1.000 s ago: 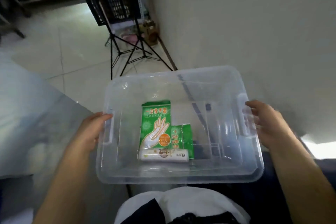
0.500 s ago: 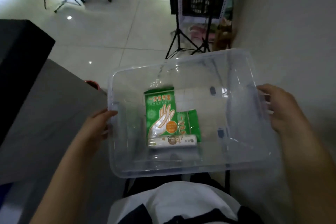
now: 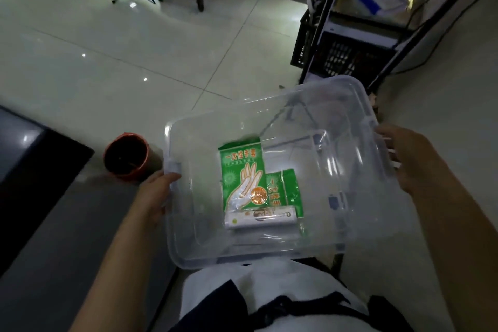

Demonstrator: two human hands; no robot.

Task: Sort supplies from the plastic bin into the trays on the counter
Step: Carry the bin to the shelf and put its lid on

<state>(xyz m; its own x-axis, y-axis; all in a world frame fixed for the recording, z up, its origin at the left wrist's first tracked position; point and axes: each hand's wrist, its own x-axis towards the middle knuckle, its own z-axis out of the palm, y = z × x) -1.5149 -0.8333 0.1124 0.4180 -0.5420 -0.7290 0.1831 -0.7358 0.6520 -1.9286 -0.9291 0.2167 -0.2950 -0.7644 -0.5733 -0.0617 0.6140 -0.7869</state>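
I carry a clear plastic bin (image 3: 358,224) in front of my body, above the floor. My left hand (image 3: 156,197) grips its left handle and my right hand (image 3: 404,159) grips its right handle. Inside lie a large green packet of disposable gloves (image 3: 239,170), a smaller green packet (image 3: 285,191) beside it, and a white tube (image 3: 261,219) across their near ends. No trays are in view.
A grey counter (image 3: 67,237) runs along my left, with a dark panel (image 3: 29,170) at its far end. A red bucket (image 3: 126,156) stands on the tiled floor beyond it. A black crate (image 3: 336,56), a tripod leg (image 3: 320,24) and a white wall (image 3: 458,116) are on the right.
The view has swung left and the bin has turned with me, away from the wall. The red bucket has come fully into sight. Both hands keep their hold on the handles.
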